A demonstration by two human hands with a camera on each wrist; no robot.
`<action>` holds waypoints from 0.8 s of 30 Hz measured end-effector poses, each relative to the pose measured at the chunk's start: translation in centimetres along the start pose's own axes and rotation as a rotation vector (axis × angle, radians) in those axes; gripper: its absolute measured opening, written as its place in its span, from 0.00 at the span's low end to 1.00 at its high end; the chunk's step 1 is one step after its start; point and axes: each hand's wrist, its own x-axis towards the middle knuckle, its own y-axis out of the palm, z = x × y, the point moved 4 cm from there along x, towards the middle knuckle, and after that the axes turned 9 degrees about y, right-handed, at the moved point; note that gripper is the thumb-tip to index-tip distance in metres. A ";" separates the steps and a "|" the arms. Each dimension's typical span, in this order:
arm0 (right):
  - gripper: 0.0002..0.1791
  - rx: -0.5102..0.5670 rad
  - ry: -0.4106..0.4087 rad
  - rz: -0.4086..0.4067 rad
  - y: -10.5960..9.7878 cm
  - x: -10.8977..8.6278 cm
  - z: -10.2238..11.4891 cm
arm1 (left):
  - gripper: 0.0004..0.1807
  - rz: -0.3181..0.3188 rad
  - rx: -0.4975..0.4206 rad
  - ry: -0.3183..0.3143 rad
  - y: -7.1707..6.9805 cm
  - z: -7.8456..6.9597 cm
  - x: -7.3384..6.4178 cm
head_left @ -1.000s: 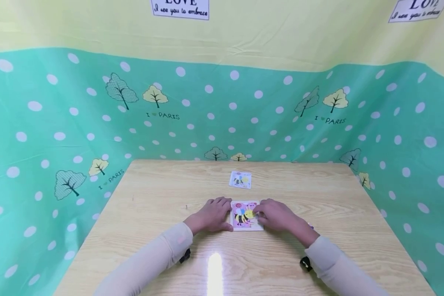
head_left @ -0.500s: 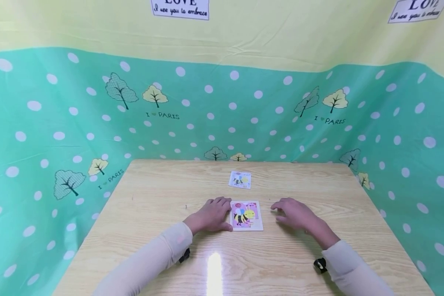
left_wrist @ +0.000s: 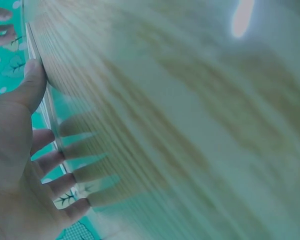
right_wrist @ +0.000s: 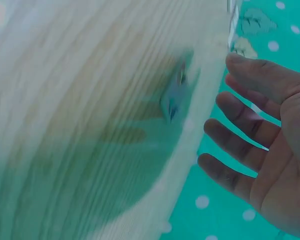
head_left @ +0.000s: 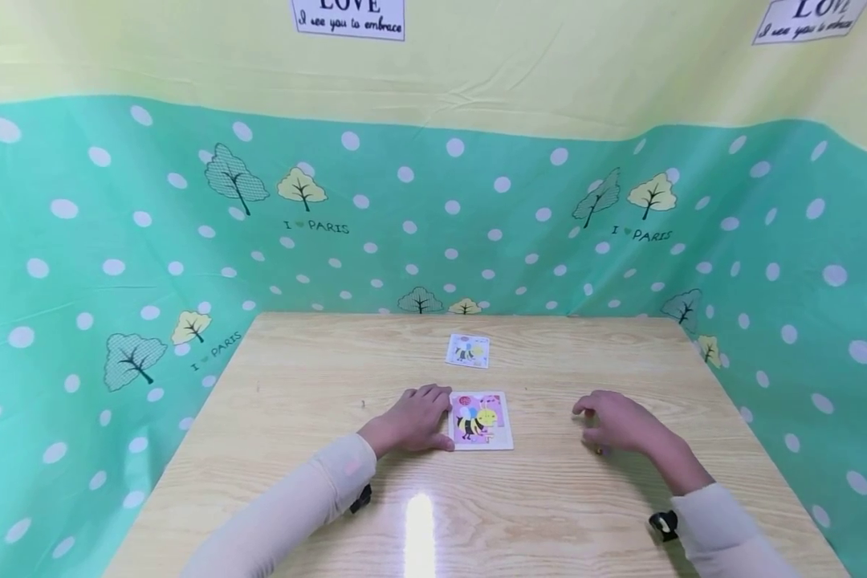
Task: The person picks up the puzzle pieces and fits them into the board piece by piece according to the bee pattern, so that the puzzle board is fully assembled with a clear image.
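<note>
A square bee jigsaw puzzle lies in its white tray on the wooden table, its lower right corner showing blank white. My left hand rests at the tray's left edge, thumb near the lower corner and fingertips near the upper one. In the left wrist view the left thumb lies along that edge. To the right of the puzzle, my right hand hovers over the table with relaxed, slightly bent fingers and holds nothing. Just below it is a small loose puzzle piece, mostly hidden by the hand in the head view.
A second square bee picture lies behind the puzzle. The wooden table is bordered by a green polka-dot cloth at the back and sides. A bright light reflection shows on the table's front part.
My right hand has left the puzzle's right side and moved rightward across the table to above the loose piece. The left hand and the puzzle have stayed in place.
</note>
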 end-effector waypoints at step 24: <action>0.12 0.030 -0.073 0.016 1.2 -2.0 -3.0 | 0.43 0.002 0.012 -0.004 0.2 0.3 0.2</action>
